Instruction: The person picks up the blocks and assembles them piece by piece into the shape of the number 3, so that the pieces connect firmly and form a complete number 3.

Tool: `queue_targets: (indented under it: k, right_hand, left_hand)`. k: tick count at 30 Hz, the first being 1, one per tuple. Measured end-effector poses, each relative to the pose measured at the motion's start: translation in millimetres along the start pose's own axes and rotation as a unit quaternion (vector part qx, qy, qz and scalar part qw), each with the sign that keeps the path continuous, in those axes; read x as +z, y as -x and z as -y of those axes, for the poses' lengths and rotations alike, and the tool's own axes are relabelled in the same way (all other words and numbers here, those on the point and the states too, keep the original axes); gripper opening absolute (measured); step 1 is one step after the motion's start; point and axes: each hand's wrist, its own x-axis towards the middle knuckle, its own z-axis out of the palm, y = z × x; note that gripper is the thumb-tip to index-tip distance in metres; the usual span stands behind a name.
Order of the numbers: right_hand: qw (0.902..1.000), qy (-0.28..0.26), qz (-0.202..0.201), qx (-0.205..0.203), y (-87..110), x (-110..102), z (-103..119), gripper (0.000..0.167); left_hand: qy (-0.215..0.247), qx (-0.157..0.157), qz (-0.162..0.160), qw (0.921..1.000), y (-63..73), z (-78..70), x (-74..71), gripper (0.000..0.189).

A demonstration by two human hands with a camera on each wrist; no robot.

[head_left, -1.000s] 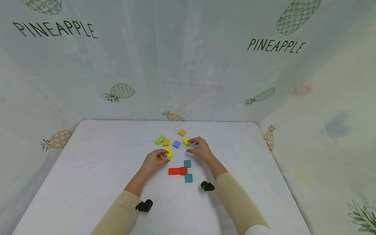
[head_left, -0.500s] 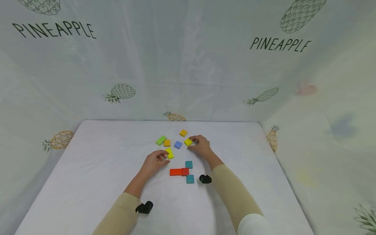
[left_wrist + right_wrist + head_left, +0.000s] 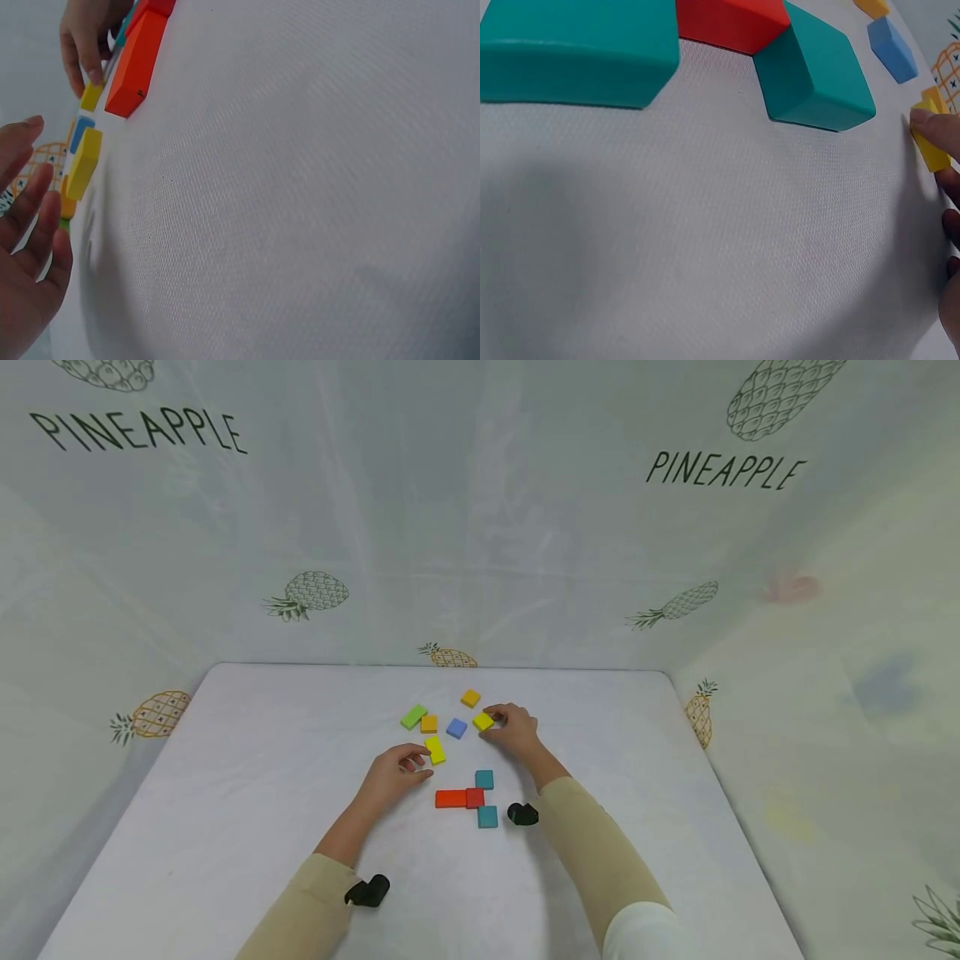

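My right hand [image 3: 513,731] pinches a small yellow block [image 3: 483,721] between thumb and fingers, at the right of a loose group of blocks. The right wrist view shows the thumb pressed on that yellow block [image 3: 930,146]. My left hand [image 3: 395,772] is held beside a longer yellow block [image 3: 435,750], fingers loosely bent with nothing in them. A gap separates its fingers from the longer yellow block [image 3: 84,165] in the left wrist view. Nearer the body, an orange-red block [image 3: 451,799] lies in line with a red block [image 3: 475,797], two teal blocks [image 3: 484,779] at its right corners.
Behind the hands lie a green block [image 3: 413,717], an orange block [image 3: 429,724], a blue block [image 3: 457,728] and another orange-yellow block [image 3: 470,698]. All lie on a white-covered table [image 3: 285,735]. A pineapple-print curtain [image 3: 480,527] hangs at the table's back and sides.
My right hand has closed its thumb and fingers onto the small yellow block, its forearm drawing slightly inward. The left hand stays nearly still; the head view has shifted slightly.
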Motion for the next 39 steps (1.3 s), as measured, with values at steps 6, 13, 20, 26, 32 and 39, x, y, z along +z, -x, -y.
queue_targets:
  k: [6,13,20,26,32,39]
  right_hand:
    - [0.9999,-0.016,-0.003,0.0,5.0,-2.8,1.8,0.044]
    - [0.9996,-0.027,-0.007,-0.009,16.3,-9.1,9.8,0.042]
    - [0.9988,-0.034,-0.019,-0.03,37.0,-11.6,14.7,0.042]
    - [0.9978,-0.05,-0.017,-0.04,56.9,-13.4,13.7,0.042]
    - [0.996,-0.068,-0.017,-0.055,78.8,-17.6,14.9,0.041]
    - [0.9945,-0.073,0.004,-0.076,100.3,-18.9,16.8,0.042]
  left_hand:
    - [-0.001,-0.001,0.002,1.0,2.6,-1.0,0.9,0.032]
    - [0.003,-0.002,0.005,1.0,8.4,-4.0,0.2,0.033]
    - [-0.002,-0.002,0.004,1.0,13.3,-5.6,0.6,0.033]
    - [-0.006,0.0,0.0,1.0,18.0,-5.7,-0.3,0.033]
    - [-0.005,0.018,-0.004,0.9998,23.3,-5.5,0.3,0.033]
    - [0.003,0.016,-0.005,0.9999,33.0,-8.0,4.4,0.033]
